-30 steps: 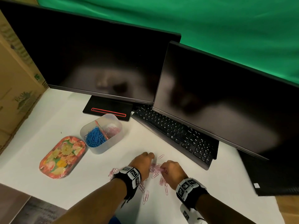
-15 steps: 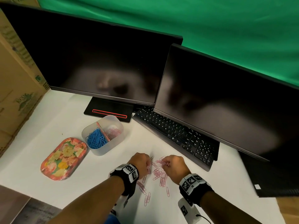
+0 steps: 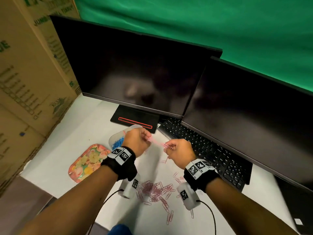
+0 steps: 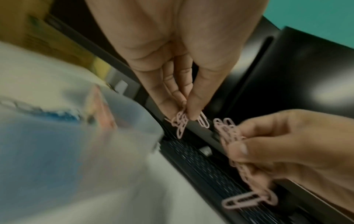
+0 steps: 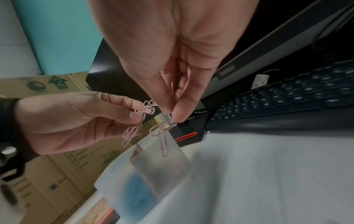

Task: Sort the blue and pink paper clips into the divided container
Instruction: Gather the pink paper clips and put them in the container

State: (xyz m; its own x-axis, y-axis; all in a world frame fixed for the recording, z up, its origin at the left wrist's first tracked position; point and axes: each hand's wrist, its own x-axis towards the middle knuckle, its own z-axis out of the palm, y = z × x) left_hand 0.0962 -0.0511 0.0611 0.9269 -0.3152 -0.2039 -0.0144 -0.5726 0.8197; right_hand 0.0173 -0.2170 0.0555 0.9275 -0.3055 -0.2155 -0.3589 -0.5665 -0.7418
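White surface point(image 3: 71, 150) carries everything, and its room is tight: two dark monitors point(image 3: 135, 73) and a black keyboard point(image 3: 211, 153) close off the far side, cardboard boxes point(image 3: 25, 82) wall the left edge, and only the near middle lies free. Toward the left edge sits a flowered tray point(image 3: 88, 161), and just beyond it the divided container point(image 3: 116, 138), translucent, with blue clips point(image 3: 117, 144) heaped in its left compartment; the other compartment is mostly hidden behind the left hand. Near the front edge a loose pile of pink clips point(image 3: 155, 190) waits unsorted, with strays around it. Both hands are raised above the surface beside the container. The left hand point(image 3: 138, 141) pinches a small bunch of pink clips at its fingertips point(image 4: 193, 112), and the right hand point(image 3: 179, 151) has its fingers point(image 5: 178, 112) curled on a tangled bunch of its own, one clip dangling over the container's rim in the right wrist view. The step in hand looks like carrying pink clips to their compartment, perhaps pulling the tangle apart first. Next, each bunch likely needs to come over the side away from the blue heap before release; the divider is thin, so a dangling clip could fall on the wrong side.
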